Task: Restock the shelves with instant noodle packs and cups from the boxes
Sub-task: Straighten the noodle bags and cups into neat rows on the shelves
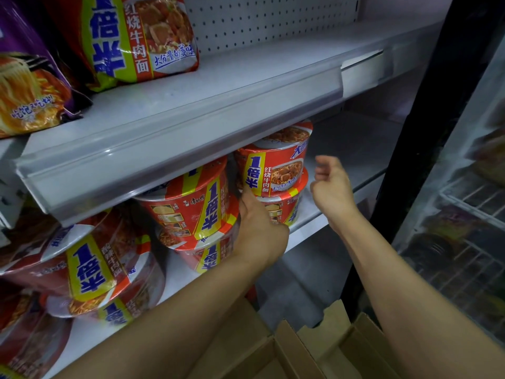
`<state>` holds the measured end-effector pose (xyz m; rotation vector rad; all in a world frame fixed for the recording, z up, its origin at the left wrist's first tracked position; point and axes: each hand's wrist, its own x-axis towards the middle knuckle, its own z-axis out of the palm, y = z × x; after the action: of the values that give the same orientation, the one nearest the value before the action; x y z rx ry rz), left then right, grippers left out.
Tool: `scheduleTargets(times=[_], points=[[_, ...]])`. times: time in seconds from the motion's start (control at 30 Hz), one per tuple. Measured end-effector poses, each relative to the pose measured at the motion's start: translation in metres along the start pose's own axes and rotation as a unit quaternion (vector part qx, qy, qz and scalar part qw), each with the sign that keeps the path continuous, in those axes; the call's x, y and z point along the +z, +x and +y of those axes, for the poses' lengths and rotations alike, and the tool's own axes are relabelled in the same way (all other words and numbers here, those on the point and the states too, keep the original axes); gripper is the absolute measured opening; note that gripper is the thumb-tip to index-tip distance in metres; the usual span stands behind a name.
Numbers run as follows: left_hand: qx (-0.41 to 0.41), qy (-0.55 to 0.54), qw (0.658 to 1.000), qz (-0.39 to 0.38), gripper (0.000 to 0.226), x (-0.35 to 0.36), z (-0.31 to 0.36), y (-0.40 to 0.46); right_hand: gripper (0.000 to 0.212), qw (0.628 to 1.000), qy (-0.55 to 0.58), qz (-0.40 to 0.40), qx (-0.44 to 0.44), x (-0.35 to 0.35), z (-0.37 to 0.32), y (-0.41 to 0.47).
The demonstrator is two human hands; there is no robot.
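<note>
Roughly six noodle bowls (273, 170) shelved; left hand (259, 228) touching one stack, right hand (332, 184) loosely open, empty.

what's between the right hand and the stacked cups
Nothing: in the head view, only bare shelf shows between the right hand and the stacked cups.

On the upper white metal shelf (246, 75), a purple noodle pack (30, 86) lies at the far left with a red-and-green noodle pack (131, 36) just to its right. On the lower white shelf (308, 214) below, red noodle cups stand in two-high stacks: a left stack (90, 272), a middle stack (196, 212) and a right stack (276, 173). The left hand (259, 228) touches the right stack's left side; the right hand (332, 187) is just right of it. Open brown cardboard boxes (300, 348) sit near, below the shelves. A glass-door cabinet (464, 214) stands at the right.
</note>
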<state>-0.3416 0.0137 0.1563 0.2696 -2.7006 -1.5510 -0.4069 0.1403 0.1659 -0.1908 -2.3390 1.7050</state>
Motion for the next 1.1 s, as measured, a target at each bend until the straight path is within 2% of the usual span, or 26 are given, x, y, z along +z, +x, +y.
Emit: scheduleTargets(times=[0.13,0.23,0.33,0.43,0.5,0.63,0.83,1.1], points=[[-0.008,-0.078,0.996,0.043,0.114,-0.011,0.023,0.016,0.042,0.998,0.066,-0.021,-0.008,0.0,-0.016,0.003],[-0.03,-0.109,0.993,0.044,0.099,-0.019,0.03,0.033,0.037,0.995,0.089,-0.043,0.0,-0.001,-0.022,0.004],[-0.027,-0.119,0.992,0.039,0.095,-0.017,0.028,0.03,0.027,0.994,0.098,-0.043,0.001,-0.002,-0.021,0.007],[-0.006,-0.136,0.99,0.03,0.11,-0.01,0.027,0.012,0.025,0.996,0.089,-0.028,0.001,-0.001,-0.022,0.017],[0.014,-0.13,0.991,0.038,0.12,-0.005,0.023,0.005,0.026,0.996,0.085,-0.033,0.002,-0.001,-0.024,0.025],[0.022,-0.102,0.994,0.034,0.111,-0.006,0.018,0.003,0.032,0.996,0.062,-0.068,0.007,0.0,-0.021,0.03],[0.017,-0.091,0.996,0.006,0.111,-0.016,0.021,0.018,0.041,0.996,0.073,-0.06,0.006,0.0,-0.014,0.023],[0.015,-0.092,0.996,0.015,0.105,-0.015,0.017,0.018,0.029,0.996,0.065,-0.064,-0.002,0.004,-0.018,0.022]])
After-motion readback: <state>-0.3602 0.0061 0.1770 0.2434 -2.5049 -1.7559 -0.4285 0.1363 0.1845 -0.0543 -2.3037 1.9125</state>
